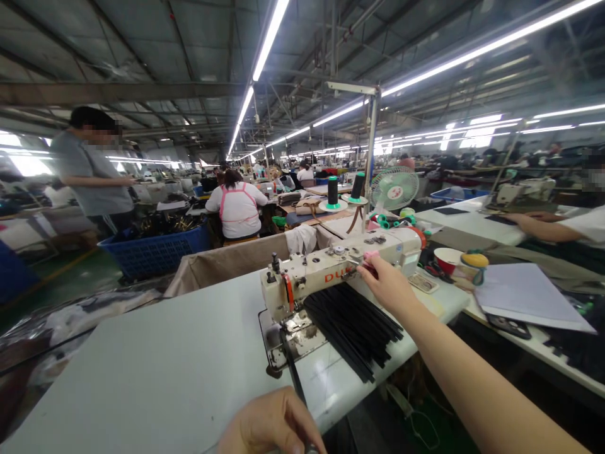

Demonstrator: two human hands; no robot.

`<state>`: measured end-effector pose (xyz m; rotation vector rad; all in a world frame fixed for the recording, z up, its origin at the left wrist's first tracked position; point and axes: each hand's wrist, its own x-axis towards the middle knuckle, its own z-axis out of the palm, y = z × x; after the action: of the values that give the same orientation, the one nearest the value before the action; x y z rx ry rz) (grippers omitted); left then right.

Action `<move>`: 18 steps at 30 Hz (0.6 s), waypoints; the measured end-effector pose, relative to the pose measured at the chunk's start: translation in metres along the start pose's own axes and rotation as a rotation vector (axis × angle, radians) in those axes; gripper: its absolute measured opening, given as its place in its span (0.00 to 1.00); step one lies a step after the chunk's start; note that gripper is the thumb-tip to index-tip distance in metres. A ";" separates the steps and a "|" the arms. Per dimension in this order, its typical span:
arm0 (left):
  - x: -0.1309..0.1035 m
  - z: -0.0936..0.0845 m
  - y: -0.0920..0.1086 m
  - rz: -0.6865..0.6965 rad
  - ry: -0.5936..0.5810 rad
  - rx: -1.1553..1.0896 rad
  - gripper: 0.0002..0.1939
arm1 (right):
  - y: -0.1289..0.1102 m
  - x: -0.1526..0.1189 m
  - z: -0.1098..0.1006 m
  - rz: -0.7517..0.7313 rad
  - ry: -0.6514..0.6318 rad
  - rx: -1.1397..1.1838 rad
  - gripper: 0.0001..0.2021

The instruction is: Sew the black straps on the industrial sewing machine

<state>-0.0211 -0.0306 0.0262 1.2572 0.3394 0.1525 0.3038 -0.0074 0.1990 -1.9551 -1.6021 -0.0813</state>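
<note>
My left hand [278, 422] is at the bottom edge, fingers curled closed around a narrow black strip [293, 372]. That strip runs up to the needle area of a white sewing machine [312, 268]; its lower end is hidden by the hand. My right hand [385, 284] reaches to the machine's arm, with thumb and fingers pinched on a slim metal tool [352, 263], whose exact kind is unclear. Something pink [371, 255] shows just behind those fingers. Under the machine arm, a fanned bundle of black strips [357, 328] lies on the pale tabletop [155, 359].
Black thread cones [333, 192] stand behind the machine, near a green fan [394, 188]. To the right are a red cup [447, 260], a paper sheet [529, 296] and a phone [508, 326]. A fabric-lined bin [231, 261] borders the far side. Co-workers sit and stand around.
</note>
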 end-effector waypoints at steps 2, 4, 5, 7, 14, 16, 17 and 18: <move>0.000 0.001 0.002 -0.005 -0.002 -0.023 0.35 | -0.007 0.006 0.001 -0.019 0.009 -0.110 0.12; 0.001 0.002 0.004 -0.014 -0.006 -0.054 0.35 | -0.012 0.009 0.004 -0.028 0.020 -0.208 0.13; 0.001 0.002 0.005 -0.017 -0.007 -0.068 0.34 | -0.013 0.010 0.005 -0.030 0.025 -0.250 0.14; 0.002 0.002 0.005 -0.025 -0.012 -0.093 0.32 | -0.015 0.010 0.007 -0.034 0.031 -0.321 0.16; 0.006 0.001 -0.002 -0.036 -0.044 -0.182 0.31 | -0.018 0.010 0.005 -0.073 0.014 -0.438 0.16; 0.007 0.001 -0.001 -0.028 -0.052 -0.196 0.31 | -0.021 0.012 0.006 -0.082 0.008 -0.450 0.16; 0.007 0.002 -0.001 -0.028 -0.056 -0.201 0.31 | -0.023 0.013 0.007 -0.089 0.004 -0.452 0.16; 0.007 0.002 0.000 -0.030 -0.057 -0.206 0.30 | -0.024 0.014 0.008 -0.094 0.000 -0.453 0.16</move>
<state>-0.0136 -0.0304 0.0255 1.0508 0.2854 0.1225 0.2827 0.0108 0.2081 -2.2039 -1.7917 -0.5221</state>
